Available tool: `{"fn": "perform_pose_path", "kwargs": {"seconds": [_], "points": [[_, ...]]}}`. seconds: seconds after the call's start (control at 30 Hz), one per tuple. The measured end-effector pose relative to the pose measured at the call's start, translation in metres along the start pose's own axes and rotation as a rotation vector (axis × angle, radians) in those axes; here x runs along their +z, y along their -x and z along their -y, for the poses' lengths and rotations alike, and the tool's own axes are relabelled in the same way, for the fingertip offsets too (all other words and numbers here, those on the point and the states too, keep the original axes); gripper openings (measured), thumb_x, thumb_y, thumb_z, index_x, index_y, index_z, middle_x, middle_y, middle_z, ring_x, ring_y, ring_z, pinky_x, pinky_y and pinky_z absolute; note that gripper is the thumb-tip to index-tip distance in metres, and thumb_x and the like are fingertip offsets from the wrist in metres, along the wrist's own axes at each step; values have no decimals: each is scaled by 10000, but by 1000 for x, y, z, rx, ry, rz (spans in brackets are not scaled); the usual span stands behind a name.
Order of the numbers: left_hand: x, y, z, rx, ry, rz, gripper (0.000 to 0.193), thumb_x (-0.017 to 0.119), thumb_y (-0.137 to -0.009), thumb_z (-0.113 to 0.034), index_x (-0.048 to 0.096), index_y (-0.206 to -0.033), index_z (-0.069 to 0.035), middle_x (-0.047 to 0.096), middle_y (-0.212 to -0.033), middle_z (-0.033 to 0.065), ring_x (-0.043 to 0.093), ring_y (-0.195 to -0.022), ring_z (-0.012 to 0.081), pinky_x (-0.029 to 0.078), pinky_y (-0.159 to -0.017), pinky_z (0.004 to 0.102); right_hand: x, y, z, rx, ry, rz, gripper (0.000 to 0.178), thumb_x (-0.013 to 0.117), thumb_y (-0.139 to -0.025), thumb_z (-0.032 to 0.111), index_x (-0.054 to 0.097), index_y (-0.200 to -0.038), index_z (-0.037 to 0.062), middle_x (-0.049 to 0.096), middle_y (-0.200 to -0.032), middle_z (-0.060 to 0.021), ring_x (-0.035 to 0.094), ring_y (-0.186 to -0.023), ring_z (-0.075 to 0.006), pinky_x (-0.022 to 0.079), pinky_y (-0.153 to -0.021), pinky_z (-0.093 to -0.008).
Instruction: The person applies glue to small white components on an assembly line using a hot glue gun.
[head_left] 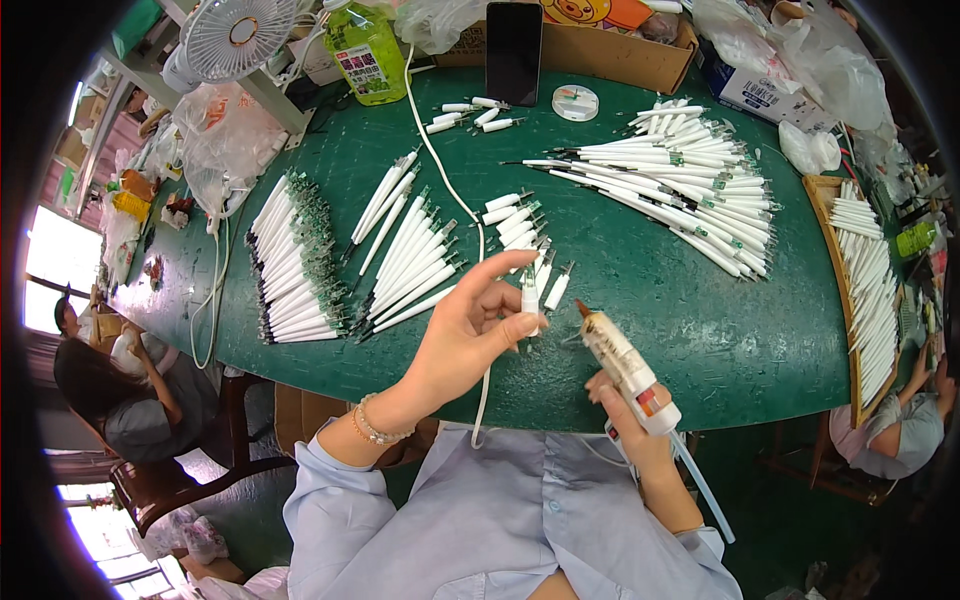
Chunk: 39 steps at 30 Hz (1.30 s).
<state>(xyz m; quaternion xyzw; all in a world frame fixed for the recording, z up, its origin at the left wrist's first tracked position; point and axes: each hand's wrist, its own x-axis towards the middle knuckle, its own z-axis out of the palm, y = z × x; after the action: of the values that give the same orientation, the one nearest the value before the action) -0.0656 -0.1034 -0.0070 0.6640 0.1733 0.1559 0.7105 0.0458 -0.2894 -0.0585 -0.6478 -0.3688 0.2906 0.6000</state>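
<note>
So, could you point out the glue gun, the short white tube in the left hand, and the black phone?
Glue gun (624, 362): head view, on its barrel.
Short white tube (530, 298): head view, on its white side.
Black phone (513, 55): head view, on its dark face.

- A dark green table (720, 345) with a shiny top carries everything here.
- On its left half lie a dense row of white sticks (287, 265) with green ends and a looser group of white sticks (405, 268).
- Short white tubes (515, 225) lie near the middle, and more small tubes (475, 113) farther back.
- A large fanned heap (680, 170) of long white sticks covers the right.
- Toward the back are a round white dish (575, 103), a black phone (513, 55) and a green jug (367, 60).
- A white cord (437, 163) crosses the top.
</note>
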Motion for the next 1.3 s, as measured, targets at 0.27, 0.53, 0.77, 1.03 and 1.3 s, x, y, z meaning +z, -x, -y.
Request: {"fn": "perform_pose_path", "kwargs": {"seconds": [0.27, 0.53, 0.77, 1.03, 1.3], "points": [[33, 2, 16, -88, 459, -80, 529, 565, -815, -42, 290, -1267, -61, 549, -945, 113, 539, -836, 143, 424, -731, 254, 22, -8, 10, 207, -388, -114, 164, 555, -806, 63, 556, -959, 3, 559, -832, -33, 507, -702, -67, 416, -594, -212], [47, 12, 41, 165, 330, -51, 397, 531, -823, 7, 397, -1197, -9, 521, -946, 84, 545, -832, 131, 461, -742, 255, 30, -3, 4, 299, -537, -164, 161, 573, -809, 93, 553, -949, 15, 563, -797, -25, 508, -681, -69, 417, -599, -212], [43, -1, 28, 172, 306, -80, 430, 543, -818, 0, 399, -1222, -22, 529, -954, 82, 526, -839, 122, 448, -726, 245, 33, -7, 8, 244, -591, -230, 256, 539, -825, 136, 510, -1039, -1, 549, -912, -77, 510, -757, -97, 419, -646, -237], [-58, -96, 6, 306, -998, -254, 439, 557, -753, 8, 492, -1167, -120, 548, -813, 88, 540, -704, 182, 449, -668, 275, 6, -8, -8, 86, -581, -347, 280, 447, -867, 207, 514, -1012, -22, 514, -988, -125, 501, -869, -176, 411, -598, -259], [-82, -139, 17, 304, -1236, -241, 182, 511, -809, -148, 589, -945, -54, 609, -882, 157, 577, -808, 313, 454, -706, 389, 2, -5, -11, 42, -624, -342, 163, 456, -832, 134, 515, -907, 3, 504, -897, -118, 502, -854, -183, 404, -579, -257]]}}
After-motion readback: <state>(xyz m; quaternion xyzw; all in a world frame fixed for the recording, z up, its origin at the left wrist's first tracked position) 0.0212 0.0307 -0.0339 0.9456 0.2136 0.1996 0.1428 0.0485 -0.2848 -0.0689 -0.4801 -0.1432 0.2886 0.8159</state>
